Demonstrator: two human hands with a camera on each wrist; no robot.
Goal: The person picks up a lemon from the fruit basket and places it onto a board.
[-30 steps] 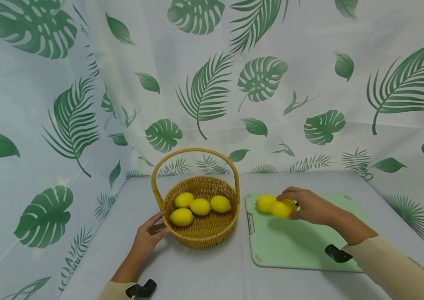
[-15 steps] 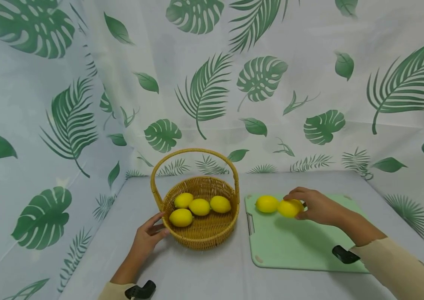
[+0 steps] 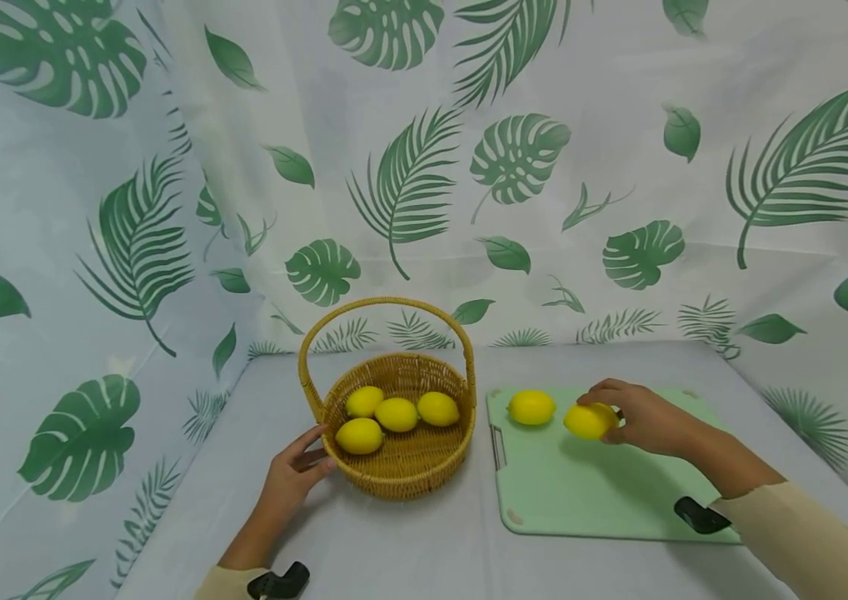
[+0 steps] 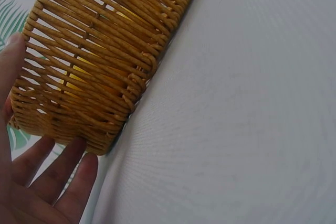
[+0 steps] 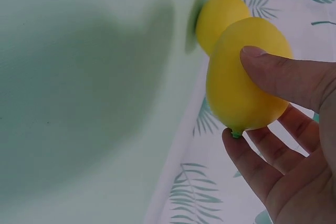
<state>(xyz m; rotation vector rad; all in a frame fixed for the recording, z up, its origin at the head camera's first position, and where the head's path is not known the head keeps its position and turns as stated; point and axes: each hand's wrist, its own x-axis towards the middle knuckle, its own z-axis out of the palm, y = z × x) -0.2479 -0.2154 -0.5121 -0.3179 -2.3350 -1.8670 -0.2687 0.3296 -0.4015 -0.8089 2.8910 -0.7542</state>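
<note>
My right hand point(image 3: 652, 421) pinches a yellow lemon point(image 3: 591, 421) between thumb and fingers, above the green cutting board point(image 3: 589, 500). In the right wrist view, the thumb lies across this lemon point(image 5: 247, 87) and a fingertip is by its green stem end. A second lemon point(image 3: 531, 407) lies on the board's far left part, apart from the held one in the head view. My left hand point(image 3: 291, 483) touches the left side of a wicker basket point(image 3: 409, 483). In the left wrist view its fairly straight fingers point(image 4: 73, 182) meet the woven wall. Several lemons point(image 3: 397, 414) lie inside the basket.
The basket's tall arched handle point(image 3: 386, 300) rises above its rim. Left of the board runs a strip of white-covered table point(image 3: 469, 550). Leaf-printed sheets point(image 3: 424, 167) stand behind and at the sides. Each wrist wears a black device point(image 3: 701, 515).
My right hand has moved to the right with its lemon, so a gap now shows between it and the other lemon. My left hand stays at the basket.
</note>
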